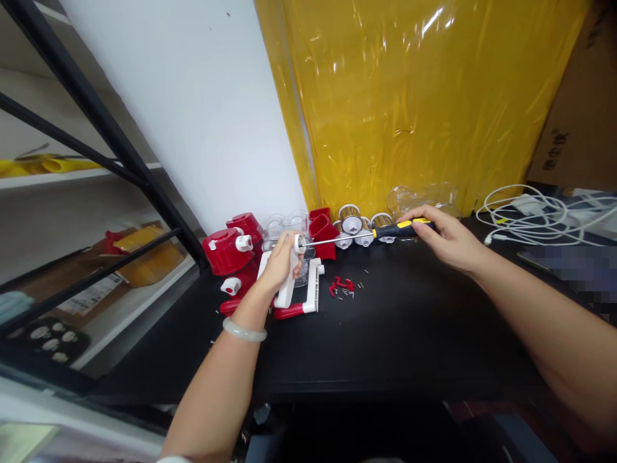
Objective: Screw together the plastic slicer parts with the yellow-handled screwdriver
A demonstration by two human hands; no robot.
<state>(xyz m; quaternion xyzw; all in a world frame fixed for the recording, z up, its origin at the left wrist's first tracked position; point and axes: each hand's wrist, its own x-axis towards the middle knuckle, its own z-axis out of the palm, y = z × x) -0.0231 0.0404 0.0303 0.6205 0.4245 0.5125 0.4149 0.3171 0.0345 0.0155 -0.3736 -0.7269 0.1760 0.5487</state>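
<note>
My left hand [278,262] is closed around a white plastic crank handle [287,292], its round hollow end turned to the right. In my right hand [446,236] is a long screwdriver [398,228] with a black and yellow handle. Its shaft lies nearly level, and the tip reaches the opening of the crank's round end; how deep it sits is hidden. Just below, another white crank [312,292] with a red grip lies on the black table. Small red plastic pieces and screws [342,286] are scattered right of it.
Red grater bodies [226,251] stand at the left, with red chutes [322,230] and clear cups [293,220] behind my left hand. Metal grater drums [350,218] are stacked against the yellow sheeting [409,109]. White cables [535,215] lie coiled at the right; a black-framed shelf [91,122] borders the left.
</note>
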